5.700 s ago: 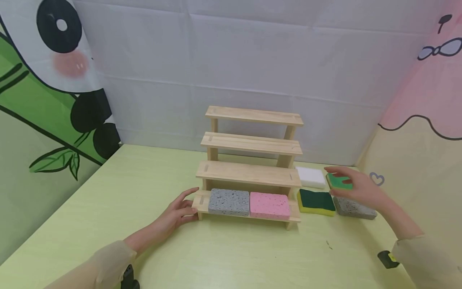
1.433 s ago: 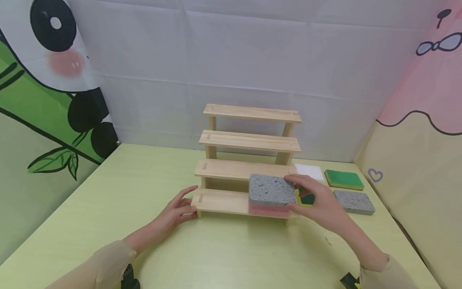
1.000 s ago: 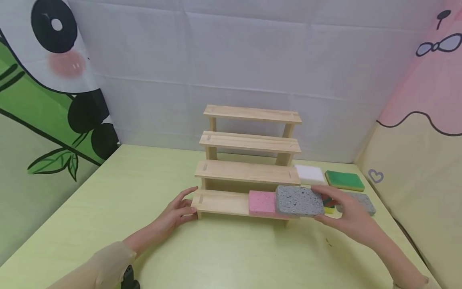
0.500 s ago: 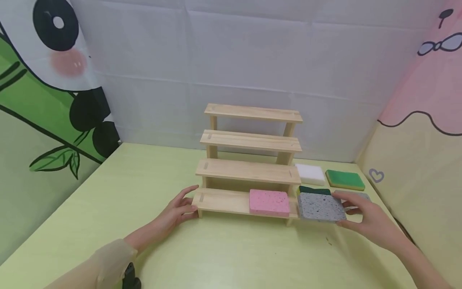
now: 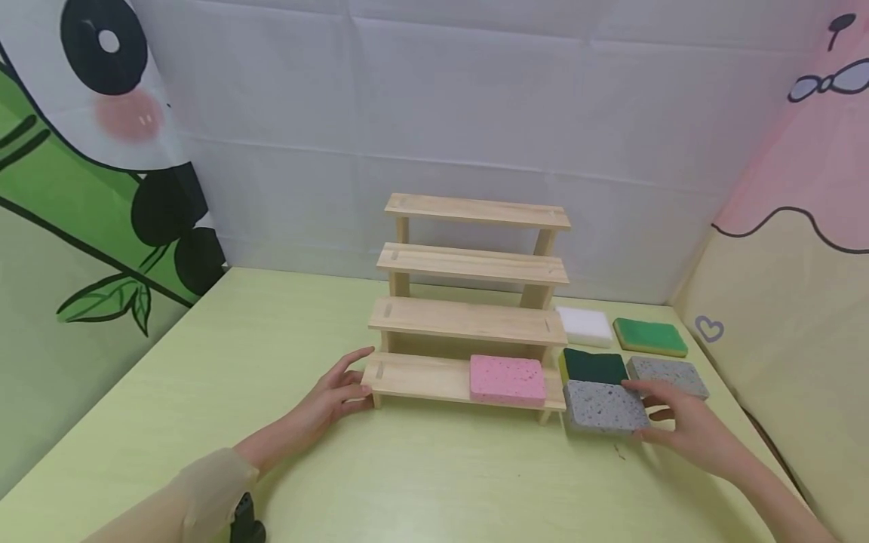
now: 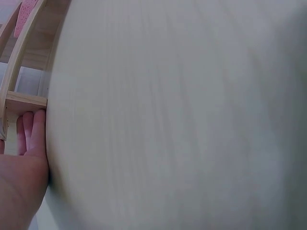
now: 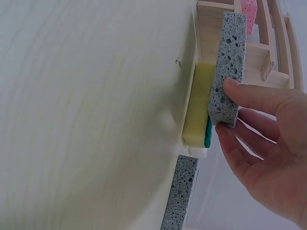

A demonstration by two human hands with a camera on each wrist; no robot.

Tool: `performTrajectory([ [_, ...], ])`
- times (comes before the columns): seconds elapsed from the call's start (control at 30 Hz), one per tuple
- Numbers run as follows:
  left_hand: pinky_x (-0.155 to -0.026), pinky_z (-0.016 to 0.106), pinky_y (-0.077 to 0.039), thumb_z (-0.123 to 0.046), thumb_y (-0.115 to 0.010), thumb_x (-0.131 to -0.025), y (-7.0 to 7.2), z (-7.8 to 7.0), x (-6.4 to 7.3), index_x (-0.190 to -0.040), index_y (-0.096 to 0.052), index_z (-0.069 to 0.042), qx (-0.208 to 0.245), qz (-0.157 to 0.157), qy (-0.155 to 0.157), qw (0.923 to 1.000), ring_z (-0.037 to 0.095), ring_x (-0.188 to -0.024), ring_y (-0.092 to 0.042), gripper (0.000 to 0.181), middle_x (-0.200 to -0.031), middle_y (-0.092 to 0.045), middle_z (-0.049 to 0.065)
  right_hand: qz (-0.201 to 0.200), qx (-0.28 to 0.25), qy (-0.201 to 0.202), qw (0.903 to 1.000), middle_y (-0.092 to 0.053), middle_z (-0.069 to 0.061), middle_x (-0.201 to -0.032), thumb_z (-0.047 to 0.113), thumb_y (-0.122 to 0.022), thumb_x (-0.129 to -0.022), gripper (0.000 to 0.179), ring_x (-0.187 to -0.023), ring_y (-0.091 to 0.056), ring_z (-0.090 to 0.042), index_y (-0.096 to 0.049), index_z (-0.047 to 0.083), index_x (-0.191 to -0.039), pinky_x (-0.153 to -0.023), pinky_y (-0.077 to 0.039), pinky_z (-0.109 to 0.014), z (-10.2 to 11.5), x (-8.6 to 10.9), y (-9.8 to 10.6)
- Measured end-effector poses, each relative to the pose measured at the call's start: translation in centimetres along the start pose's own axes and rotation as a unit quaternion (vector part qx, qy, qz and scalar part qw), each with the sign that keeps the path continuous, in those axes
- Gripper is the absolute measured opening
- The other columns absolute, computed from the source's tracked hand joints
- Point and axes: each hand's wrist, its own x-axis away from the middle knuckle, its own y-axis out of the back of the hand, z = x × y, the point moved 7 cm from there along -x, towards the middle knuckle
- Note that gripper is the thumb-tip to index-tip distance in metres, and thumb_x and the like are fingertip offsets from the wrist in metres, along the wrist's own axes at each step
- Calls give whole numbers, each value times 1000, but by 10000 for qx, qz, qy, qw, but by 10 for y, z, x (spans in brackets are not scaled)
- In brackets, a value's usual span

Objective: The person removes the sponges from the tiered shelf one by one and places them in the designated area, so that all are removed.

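Note:
In the head view my right hand (image 5: 692,422) pinches the right end of a grey speckled sponge (image 5: 606,407). The thumb lies on one long edge and fingertips on the other. Clear of the table in the right wrist view, this sponge (image 7: 230,57) overlaps a yellow sponge with a dark green scouring side (image 5: 594,366). At the left end of a four-step wooden rack (image 5: 407,377), my left hand (image 5: 334,396) touches the bottom step; its fairly straight fingers reach the rack's leg (image 6: 27,101) in the left wrist view. A pink sponge (image 5: 507,379) lies on that step's right half.
Right of the rack lie a white sponge (image 5: 585,326), a green-topped scouring sponge (image 5: 650,337) and a second grey sponge (image 5: 668,375). All rest on the pale yellow table (image 5: 434,483). A white cloth backdrop (image 5: 285,204) stands behind, with a printed side wall (image 5: 801,324) at right.
Earlier the grey sponge lay left of the pink one on the bottom step. My right hand has carried it over the pink sponge, rightward off the rack and lower. My left hand stays put.

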Motion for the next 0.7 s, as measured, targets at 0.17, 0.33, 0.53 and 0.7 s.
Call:
performTrajectory([
  [0.17, -97, 30, -54, -11, -56, -98, 0, 0, 1, -156, -20, -22, -5, 10, 1, 10000, 14, -112, -62, 70, -127, -54, 7, 227, -116, -233, 9994, -62, -24, -125, 8, -84, -72, 65, -96, -56, 8, -57, -1, -131, -75, -58, -26, -3, 1, -5],
  [0.33, -98, 30, -54, -12, -57, -98, 0, -1, 1, -157, -20, -22, -28, 10, 12, 10000, 14, -111, -63, 71, -126, -55, 5, 440, -127, -464, 9979, -60, -24, -127, 10, -84, -73, 66, -97, -60, 2, -56, 2, -133, -77, -59, -28, -5, 3, -7],
  [0.53, -97, 30, -54, -12, -56, -98, -1, -2, 1, -157, -20, -22, -15, 25, -33, 10000, 13, -111, -63, 69, -125, -55, 5, 593, -91, -637, 9962, -60, -24, -127, 11, -85, -72, 67, -96, -63, -5, -57, 1, -132, -77, -59, -28, -9, 4, -6],
  [0.7, -97, 30, -54, -12, -56, -98, 0, -1, 1, -157, -20, -22, -24, 34, -22, 10000, 13, -112, -63, 69, -126, -55, 6, 727, -180, -661, 9950, -60, -25, -127, 12, -84, -73, 67, -96, -63, -3, -57, -1, -132, -77, -59, -26, -14, 6, -9],
])
